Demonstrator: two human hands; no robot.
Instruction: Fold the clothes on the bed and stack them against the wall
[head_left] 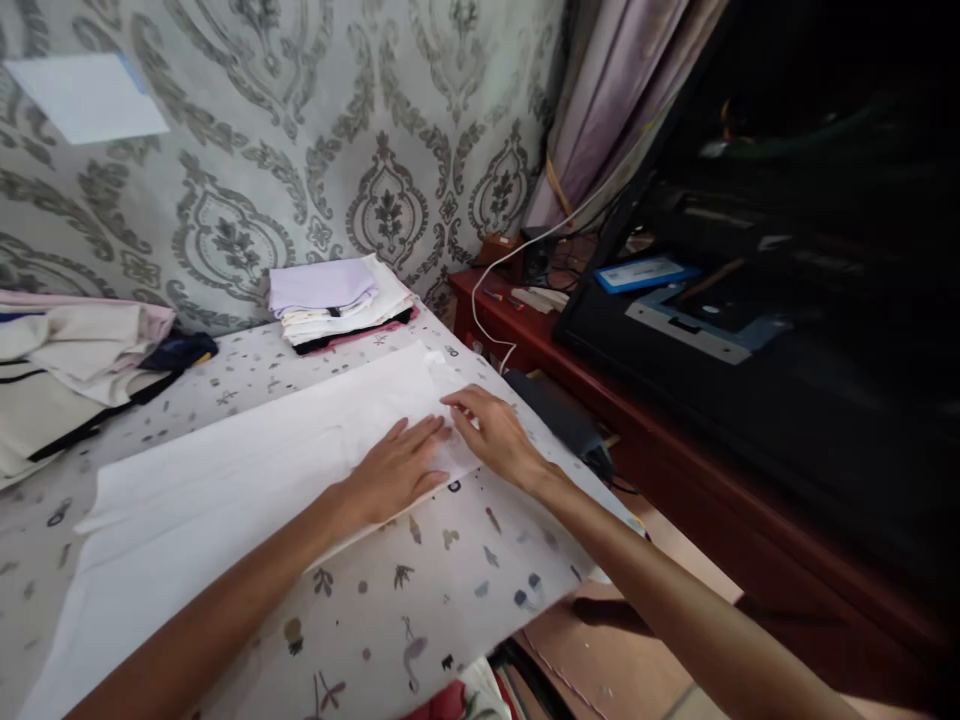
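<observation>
One left hand (405, 465): it is open, flat on the white cloth (262, 440).
Right hand (495, 430): fingers bent at the cloth's right end; we cannot tell if they pinch.
White cloth: we see it spread on the patterned cover (450, 580).
Folded pile (330, 300): far side, near the wall (307, 150).

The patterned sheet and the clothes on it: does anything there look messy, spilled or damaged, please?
The clothes pile at the left looks untidy, heaped loosely, unlike the squared stack near the wall. No spill or damage is visible.
</observation>
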